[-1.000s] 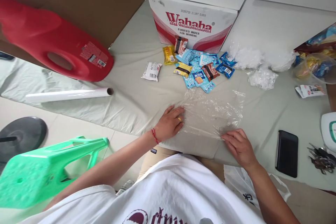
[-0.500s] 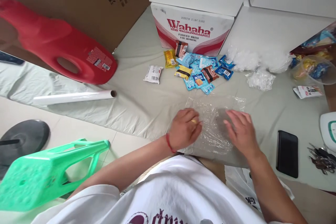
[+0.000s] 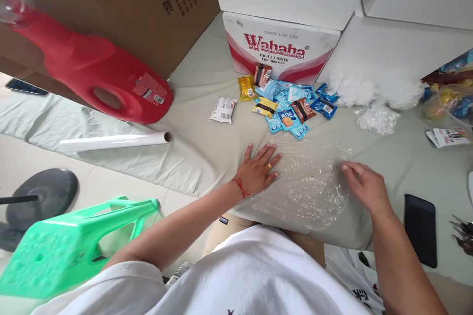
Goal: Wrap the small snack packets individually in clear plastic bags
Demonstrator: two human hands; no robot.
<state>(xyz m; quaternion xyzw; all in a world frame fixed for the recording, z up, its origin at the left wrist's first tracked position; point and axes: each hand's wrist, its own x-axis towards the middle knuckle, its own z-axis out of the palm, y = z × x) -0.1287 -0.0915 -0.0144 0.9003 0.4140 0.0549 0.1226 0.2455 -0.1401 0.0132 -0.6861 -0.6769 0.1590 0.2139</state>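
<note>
The white-and-red Wahaha carton (image 3: 277, 51) read "PURIFIED WATER FOR DRINKING" under the brand name. Chinese characters ran across the brown cardboard box (image 3: 121, 5). Clear plastic film (image 3: 310, 182) lay spread just in front of the snack packets (image 3: 288, 118). The left hand (image 3: 258, 170) rested on the film's left side, fingers splayed wide; the right hand (image 3: 364, 184), fingertips close together, was at its right edge, whether pinching it I could not tell.

A wrinkled grey-green cloth (image 3: 205, 152) covers the bench or table here, I can't tell which. On it, clear plastic film (image 3: 306, 184) lies spread near the front edge; beyond, a heap of snack packets (image 3: 287, 117) sits before the Wahaha water carton (image 3: 283, 39). A white roll (image 3: 118, 141) lies left, a black smartphone (image 3: 420, 231) and keys (image 3: 461, 229) right.
</note>
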